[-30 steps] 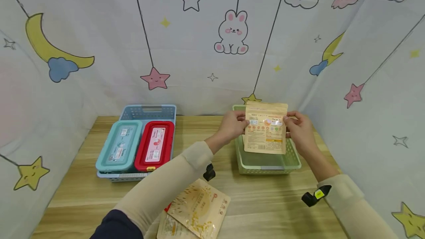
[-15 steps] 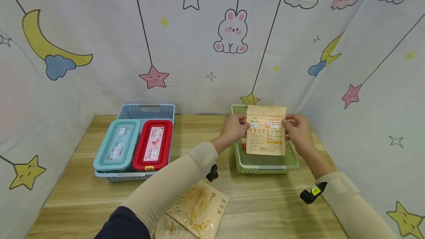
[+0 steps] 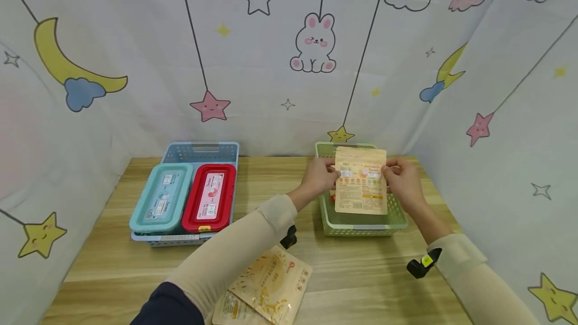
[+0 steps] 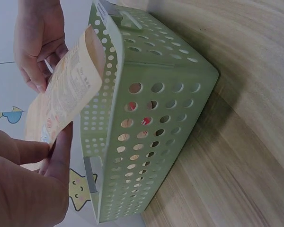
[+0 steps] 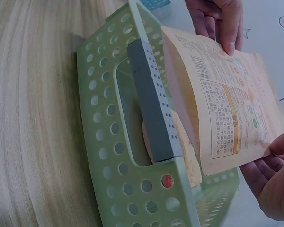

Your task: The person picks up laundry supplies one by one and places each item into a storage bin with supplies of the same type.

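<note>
Between both hands, a tan food pouch (image 3: 360, 184) with printed text and a barcode stands upright over the green basket (image 3: 356, 232). My left hand (image 3: 318, 176) pinches its left edge between thumb and fingers. On the opposite edge, my right hand (image 3: 403, 180) pinches it the same way. In the right wrist view the lower end of the pouch (image 5: 222, 113) hangs at the basket's rim, beside the grey handle (image 5: 154, 101). Another tan pouch (image 5: 185, 151) lies inside the basket, partly hidden by the wall and the held pouch.
At the left, a blue basket (image 3: 200, 153) holds a teal-lidded box (image 3: 161, 198) and a red-lidded box (image 3: 209, 198). Two more tan pouches (image 3: 275, 282) overlap on the wooden table near its front, partly under my left forearm. A printed curtain (image 3: 271, 64) hangs behind and at the sides.
The held pouch has come down a little toward the green basket, both hands lowering with it. Both hands keep their pinch on its edges.
</note>
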Demonstrator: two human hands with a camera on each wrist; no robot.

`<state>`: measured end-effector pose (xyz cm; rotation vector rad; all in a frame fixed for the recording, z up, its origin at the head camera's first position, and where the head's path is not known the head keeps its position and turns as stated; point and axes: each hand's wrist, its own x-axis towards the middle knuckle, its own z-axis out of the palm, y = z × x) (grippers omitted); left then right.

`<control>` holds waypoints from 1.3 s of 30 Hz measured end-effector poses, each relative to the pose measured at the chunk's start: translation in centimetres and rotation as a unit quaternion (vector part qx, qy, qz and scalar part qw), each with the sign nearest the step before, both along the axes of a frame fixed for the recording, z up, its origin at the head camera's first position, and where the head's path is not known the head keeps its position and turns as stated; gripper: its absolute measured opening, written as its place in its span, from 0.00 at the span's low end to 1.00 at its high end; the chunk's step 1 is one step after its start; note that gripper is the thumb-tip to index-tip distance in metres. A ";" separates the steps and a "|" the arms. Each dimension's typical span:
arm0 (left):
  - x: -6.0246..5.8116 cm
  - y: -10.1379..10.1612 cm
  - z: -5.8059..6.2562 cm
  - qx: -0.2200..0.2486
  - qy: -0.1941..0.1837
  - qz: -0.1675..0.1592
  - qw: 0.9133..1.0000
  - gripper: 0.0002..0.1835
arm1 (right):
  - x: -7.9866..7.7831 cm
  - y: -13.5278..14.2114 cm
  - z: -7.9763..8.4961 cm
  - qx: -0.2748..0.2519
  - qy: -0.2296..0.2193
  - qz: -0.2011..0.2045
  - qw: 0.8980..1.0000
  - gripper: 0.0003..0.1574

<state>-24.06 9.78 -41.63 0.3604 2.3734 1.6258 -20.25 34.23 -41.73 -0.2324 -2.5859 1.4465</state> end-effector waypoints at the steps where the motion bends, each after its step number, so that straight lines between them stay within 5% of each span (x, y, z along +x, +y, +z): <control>1: 0.0 0.0 -0.1 -0.011 0.000 -0.002 1.000 0.25 | 0.0 0.0 0.0 0.011 0.000 0.001 1.000 0.20; 6: 0.1 -0.2 -0.2 -0.046 -0.004 -0.025 0.999 0.08 | 0.2 -0.1 0.0 0.048 -0.003 0.013 0.999 0.19; 10: 0.4 0.0 0.0 -0.054 -0.011 -0.041 0.998 0.23 | 0.5 -0.1 -0.1 0.064 -0.008 0.020 0.998 0.19; 15: 0.4 0.3 0.3 -0.077 -0.016 -0.058 0.995 0.19 | 0.5 0.0 -0.3 0.077 -0.011 0.020 0.997 0.22; 19: 0.5 0.3 0.5 -0.050 -0.029 -0.074 0.996 0.13 | 0.6 0.1 -0.1 0.077 -0.023 0.028 0.996 0.27; 24: 0.7 0.3 0.6 -0.025 -0.049 -0.073 0.996 0.32 | 0.8 0.1 0.3 0.061 -0.043 0.048 0.996 0.33; 30: 1.0 0.4 0.6 -0.031 -0.042 -0.069 0.996 0.38 | 0.9 0.5 0.3 0.053 -0.058 0.077 0.994 0.35; 39: 1.5 0.8 0.7 -0.005 -0.079 -0.078 0.994 0.46 | 0.8 0.6 0.6 0.021 -0.110 0.101 0.989 0.39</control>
